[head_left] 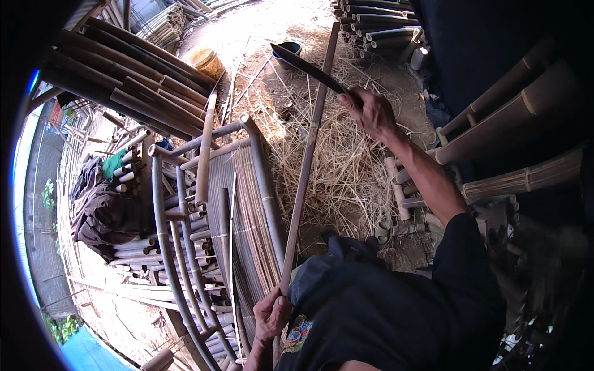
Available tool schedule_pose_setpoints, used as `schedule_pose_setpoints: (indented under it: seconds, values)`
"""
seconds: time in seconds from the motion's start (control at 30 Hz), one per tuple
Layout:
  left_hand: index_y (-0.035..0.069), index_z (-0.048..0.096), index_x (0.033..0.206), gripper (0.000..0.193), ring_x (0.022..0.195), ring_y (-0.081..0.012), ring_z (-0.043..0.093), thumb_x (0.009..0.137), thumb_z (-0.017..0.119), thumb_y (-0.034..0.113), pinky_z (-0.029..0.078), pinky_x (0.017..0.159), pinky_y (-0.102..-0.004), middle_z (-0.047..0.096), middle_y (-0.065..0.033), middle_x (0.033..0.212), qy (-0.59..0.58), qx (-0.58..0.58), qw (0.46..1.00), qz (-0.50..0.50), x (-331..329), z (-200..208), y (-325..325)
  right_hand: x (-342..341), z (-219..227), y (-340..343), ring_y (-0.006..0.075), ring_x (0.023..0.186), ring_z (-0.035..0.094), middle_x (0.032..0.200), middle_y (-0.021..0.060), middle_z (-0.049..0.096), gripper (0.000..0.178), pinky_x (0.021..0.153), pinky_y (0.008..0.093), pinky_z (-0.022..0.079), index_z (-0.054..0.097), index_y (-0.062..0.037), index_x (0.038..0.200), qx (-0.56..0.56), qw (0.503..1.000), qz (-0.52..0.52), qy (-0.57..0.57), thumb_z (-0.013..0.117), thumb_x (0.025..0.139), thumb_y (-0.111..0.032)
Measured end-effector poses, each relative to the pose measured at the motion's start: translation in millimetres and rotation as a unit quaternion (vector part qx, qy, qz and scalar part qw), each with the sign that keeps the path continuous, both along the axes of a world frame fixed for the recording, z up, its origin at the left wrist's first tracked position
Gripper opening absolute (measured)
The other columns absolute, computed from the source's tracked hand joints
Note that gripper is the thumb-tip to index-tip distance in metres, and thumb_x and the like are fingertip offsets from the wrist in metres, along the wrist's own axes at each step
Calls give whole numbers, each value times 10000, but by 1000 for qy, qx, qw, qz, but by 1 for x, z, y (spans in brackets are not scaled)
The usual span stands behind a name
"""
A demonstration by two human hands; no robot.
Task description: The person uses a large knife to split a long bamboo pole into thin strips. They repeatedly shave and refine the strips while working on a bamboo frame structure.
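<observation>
My left hand [272,316], low in the view beside my dark shirt, is closed round the near end of a long brown bamboo strip [308,151]. The strip slants up and away from me, its far end near the top of the view. My right hand [371,114] is wrapped round the handle of a machete with a dark, slightly curved blade [307,67]. The blade points up to the left and crosses over the strip near its far end. From this view I cannot tell if blade and strip touch. The machete's handle is mostly hidden in my fingers.
A bamboo bench or chair frame [266,185] stands left of the strip. Pale shavings [352,179] cover the ground ahead. A yellow bucket [207,62] and dark bucket [286,54] stand beyond. Bamboo poles [142,68] are stacked left; bamboo pieces [520,117] rise at right.
</observation>
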State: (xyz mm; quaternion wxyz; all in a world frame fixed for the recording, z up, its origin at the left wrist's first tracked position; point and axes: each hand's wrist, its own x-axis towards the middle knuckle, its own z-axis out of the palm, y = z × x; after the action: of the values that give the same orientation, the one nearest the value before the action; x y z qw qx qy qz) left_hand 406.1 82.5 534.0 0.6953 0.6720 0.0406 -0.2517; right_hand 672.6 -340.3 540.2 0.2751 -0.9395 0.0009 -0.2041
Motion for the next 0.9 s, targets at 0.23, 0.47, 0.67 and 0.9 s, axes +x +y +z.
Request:
schedule_pose_setpoints:
  seconds: [0.23, 0.47, 0.67, 0.9]
  values:
    - [-56, 583, 1232, 422, 510, -25, 468, 965, 565, 270, 346, 464, -199, 505, 51, 584, 11, 26, 999, -21, -36, -13, 31, 25, 13, -71, 281, 682, 642, 686, 110, 619, 640, 625, 396, 488, 667, -118, 955, -21, 992, -120, -27, 394, 907, -696]
    - [-87, 573, 1214, 457, 454, -62, 488, 980, 536, 304, 375, 433, -224, 527, 0, 554, 61, 14, 998, 14, -45, -16, 47, 50, 40, -138, 349, 886, 666, 913, 154, 697, 767, 774, 435, 495, 689, -72, 1000, 41, 973, -228, 12, 395, 855, -765]
    - [9, 374, 1433, 525, 385, -68, 350, 1028, 414, 341, 284, 346, -198, 442, -4, 583, 75, -111, 991, 11, 87, 8, -42, -41, 12, 58, 101, 433, 473, 580, -5, 472, 583, 339, 301, 428, 521, -120, 835, 60, 995, 81, 17, 387, 917, -681]
    - [150, 456, 1273, 313, 373, -59, 318, 1038, 391, 346, 267, 317, -178, 393, 20, 610, 209, -282, 934, 63, 139, 18, -74, -99, -17, 141, 238, 579, 641, 700, 81, 606, 558, 508, 380, 541, 546, -75, 855, -39, 965, 231, -118, 544, 878, -632]
